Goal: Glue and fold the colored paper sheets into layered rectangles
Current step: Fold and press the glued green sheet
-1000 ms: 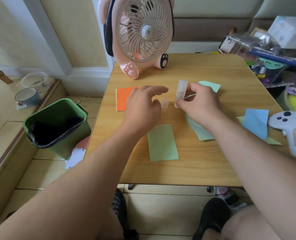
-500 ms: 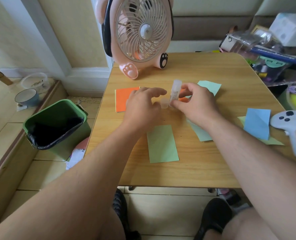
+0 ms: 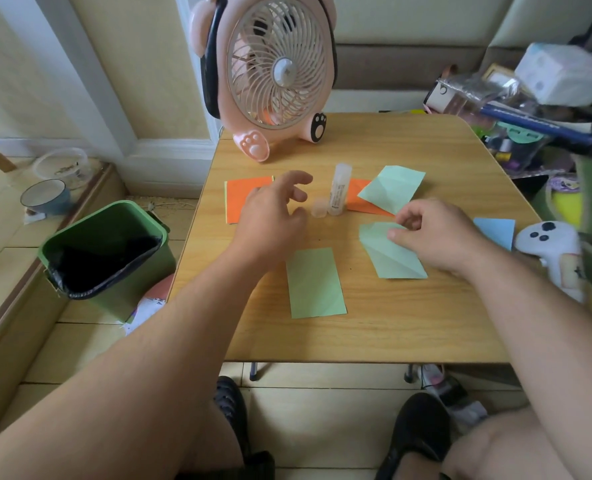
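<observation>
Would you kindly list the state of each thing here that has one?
White glue stick tube: upright, uncapped.
Clear glue cap: off, beside tube.
Pale green folded sheet: creased, pinched by right hand.
Left hand: open, empty.
Green bin: lidless, bag-lined.

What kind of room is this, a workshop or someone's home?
Most likely a home living space: a small wooden folding table for crafts, a pink paw-footed desk fan, a green waste bin on the floor, sofa cushions behind.

matt paper sheets [image 3: 315, 283], smooth wood-grain table [image 3: 408, 320], translucent, probably plastic glue stick [image 3: 338, 190], glossy plastic fan [image 3: 273, 67]
</observation>
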